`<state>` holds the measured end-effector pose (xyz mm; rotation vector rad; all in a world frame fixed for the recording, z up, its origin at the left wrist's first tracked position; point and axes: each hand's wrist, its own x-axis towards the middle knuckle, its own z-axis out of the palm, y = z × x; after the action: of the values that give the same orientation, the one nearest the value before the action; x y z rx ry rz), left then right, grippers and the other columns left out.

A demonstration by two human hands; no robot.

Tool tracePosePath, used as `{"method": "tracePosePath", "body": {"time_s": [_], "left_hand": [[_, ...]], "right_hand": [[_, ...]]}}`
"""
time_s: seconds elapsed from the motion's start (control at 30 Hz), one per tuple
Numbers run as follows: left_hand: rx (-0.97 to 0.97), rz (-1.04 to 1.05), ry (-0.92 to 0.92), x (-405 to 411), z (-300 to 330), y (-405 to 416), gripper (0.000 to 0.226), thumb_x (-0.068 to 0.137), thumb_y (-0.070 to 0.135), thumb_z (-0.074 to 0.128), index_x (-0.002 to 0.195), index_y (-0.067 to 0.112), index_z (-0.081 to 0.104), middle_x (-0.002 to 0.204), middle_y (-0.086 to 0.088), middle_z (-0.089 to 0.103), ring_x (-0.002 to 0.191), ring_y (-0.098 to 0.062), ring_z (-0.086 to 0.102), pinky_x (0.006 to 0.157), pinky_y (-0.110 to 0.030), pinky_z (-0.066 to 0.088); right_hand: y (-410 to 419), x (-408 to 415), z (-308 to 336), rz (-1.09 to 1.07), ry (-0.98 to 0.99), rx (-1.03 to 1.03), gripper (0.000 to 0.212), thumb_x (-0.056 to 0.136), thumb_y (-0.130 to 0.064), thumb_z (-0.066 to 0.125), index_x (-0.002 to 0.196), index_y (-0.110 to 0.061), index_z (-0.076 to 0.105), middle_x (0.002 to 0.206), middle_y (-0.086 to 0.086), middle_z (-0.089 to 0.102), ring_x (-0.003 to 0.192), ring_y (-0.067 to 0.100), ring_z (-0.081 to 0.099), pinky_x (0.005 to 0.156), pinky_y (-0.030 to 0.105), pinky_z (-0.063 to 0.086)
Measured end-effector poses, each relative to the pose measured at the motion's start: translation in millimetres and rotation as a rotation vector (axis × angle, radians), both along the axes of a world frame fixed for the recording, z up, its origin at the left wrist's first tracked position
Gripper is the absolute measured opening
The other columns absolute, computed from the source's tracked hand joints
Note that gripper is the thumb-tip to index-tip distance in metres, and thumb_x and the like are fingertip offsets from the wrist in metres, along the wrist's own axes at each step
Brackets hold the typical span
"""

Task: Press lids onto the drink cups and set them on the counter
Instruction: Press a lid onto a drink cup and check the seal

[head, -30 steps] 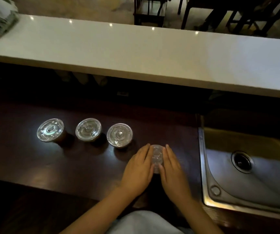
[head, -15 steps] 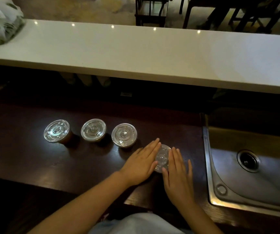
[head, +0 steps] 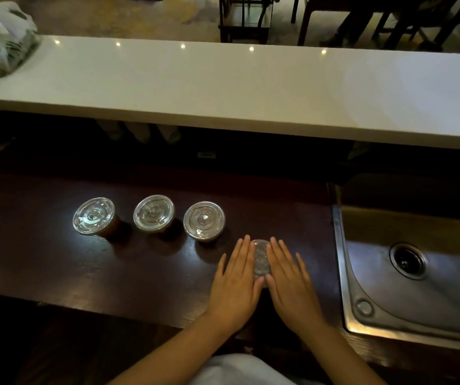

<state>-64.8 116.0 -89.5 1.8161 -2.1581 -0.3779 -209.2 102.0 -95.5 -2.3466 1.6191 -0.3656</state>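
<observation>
Clear plastic lid (head: 261, 259) sits on a cup on the dark wooden bench (head: 43, 259), left of the steel sink (head: 417, 287), under both hands, left (head: 235, 284) and right (head: 290, 284), flattened, fingers outstretched. Three lidded cups (head: 152, 213) stand farther left. No writing is legible.

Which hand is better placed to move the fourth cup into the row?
Probably the left hand: it lies on the lid on the side facing the three lidded cups. The right hand is toward the sink.
</observation>
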Motion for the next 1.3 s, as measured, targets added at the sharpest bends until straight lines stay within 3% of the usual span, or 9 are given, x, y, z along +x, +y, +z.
{"method": "tracePosePath", "body": {"time_s": [0.23, 0.3, 0.37, 0.47, 0.57, 0.7, 1.03, 1.17, 1.3], "left_hand": [[0.023, -0.043, 0.016, 0, 0, -4, 0.061, 0.089, 0.037, 0.031, 0.141, 0.006, 0.03, 0.15, -0.01, 0.032, 0.138, -0.022, 0.027, 0.103, -0.042, 0.039], [0.042, -0.066, 0.035, 3, 4, -5, 0.065, 0.089, 0.041, 0.024, 0.145, 0.008, 0.019, 0.154, -0.007, 0.018, 0.142, -0.019, 0.016, 0.11, -0.042, 0.032], [0.102, -0.134, 0.19, 11, 4, -5, 0.064, 0.09, 0.045, 0.015, 0.145, 0.02, -0.001, 0.155, 0.004, -0.006, 0.143, -0.009, -0.007, 0.118, -0.04, 0.011], [0.14, -0.09, 0.513, 27, -4, 6, 0.068, 0.087, 0.038, 0.035, 0.145, 0.029, 0.001, 0.156, 0.009, 0.002, 0.143, -0.004, 0.002, 0.116, -0.032, 0.01], [0.184, 0.157, 0.69, 32, -21, 22, 0.084, 0.071, 0.03, 0.055, 0.141, 0.04, 0.009, 0.152, 0.01, 0.024, 0.139, -0.002, 0.023, 0.113, -0.025, 0.024], [0.247, 0.138, 0.726, 20, -25, 16, 0.077, 0.068, 0.023, 0.071, 0.134, 0.035, 0.034, 0.136, 0.01, 0.049, 0.125, 0.007, 0.04, 0.106, -0.019, 0.035], [0.2, 0.222, 0.912, -11, -3, -12, 0.049, 0.06, 0.037, 0.074, 0.104, 0.04, 0.052, 0.109, 0.011, 0.063, 0.104, 0.001, 0.059, 0.09, -0.02, 0.047], [0.119, 0.298, 0.903, -12, 15, -20, 0.062, 0.055, 0.044, 0.069, 0.111, 0.039, 0.045, 0.12, 0.001, 0.056, 0.111, -0.007, 0.052, 0.096, -0.023, 0.043], [0.049, 0.302, 1.022, -13, 53, -32, 0.064, 0.07, 0.015, 0.077, 0.123, 0.03, 0.046, 0.125, -0.001, 0.053, 0.113, -0.004, 0.052, 0.092, -0.014, 0.043]], "right_hand": [[-1, 0, 2, -0.002, 0.051, 0.01, 0.052, 0.098, -0.032, 0.013, 0.145, -0.014, 0.022, 0.151, 0.002, 0.024, 0.141, 0.013, 0.012, 0.112, 0.041, 0.002], [-1, 0, 5, -0.002, 0.054, 0.041, 0.054, 0.097, -0.035, 0.006, 0.146, -0.017, 0.018, 0.153, 0.0, 0.022, 0.141, 0.012, 0.011, 0.112, 0.041, 0.0], [0, 0, 5, -0.001, -0.017, 0.044, 0.05, 0.097, -0.039, 0.008, 0.147, -0.031, 0.005, 0.156, -0.006, 0.008, 0.141, 0.008, 0.004, 0.112, 0.038, -0.001], [7, -6, 7, -0.026, -0.21, 0.07, 0.056, 0.092, -0.048, 0.018, 0.141, -0.048, -0.008, 0.155, -0.011, -0.003, 0.141, 0.005, -0.006, 0.114, 0.038, -0.003], [17, -19, 10, -0.041, -0.257, -0.059, 0.059, 0.086, -0.044, 0.045, 0.141, -0.033, 0.028, 0.149, 0.0, 0.03, 0.14, 0.015, 0.017, 0.112, 0.039, 0.014], [21, -21, 5, 0.116, -0.139, -0.314, 0.034, 0.081, -0.023, 0.057, 0.114, -0.016, 0.057, 0.117, 0.007, 0.062, 0.119, 0.02, 0.046, 0.096, 0.04, 0.036], [-8, -17, 35, 0.25, -0.076, -0.452, 0.006, 0.08, -0.009, 0.064, 0.085, -0.009, 0.066, 0.087, 0.005, 0.065, 0.085, 0.02, 0.057, 0.086, 0.031, 0.04], [-24, -22, 60, 0.066, -0.295, -0.371, 0.015, 0.083, -0.02, 0.057, 0.09, -0.01, 0.065, 0.089, 0.003, 0.064, 0.087, 0.014, 0.054, 0.083, 0.022, 0.04], [-30, -15, 81, -0.29, -0.667, -0.192, 0.015, 0.08, -0.004, 0.066, 0.092, -0.012, 0.062, 0.093, -0.001, 0.058, 0.084, 0.002, 0.053, 0.076, 0.005, 0.04]]}}
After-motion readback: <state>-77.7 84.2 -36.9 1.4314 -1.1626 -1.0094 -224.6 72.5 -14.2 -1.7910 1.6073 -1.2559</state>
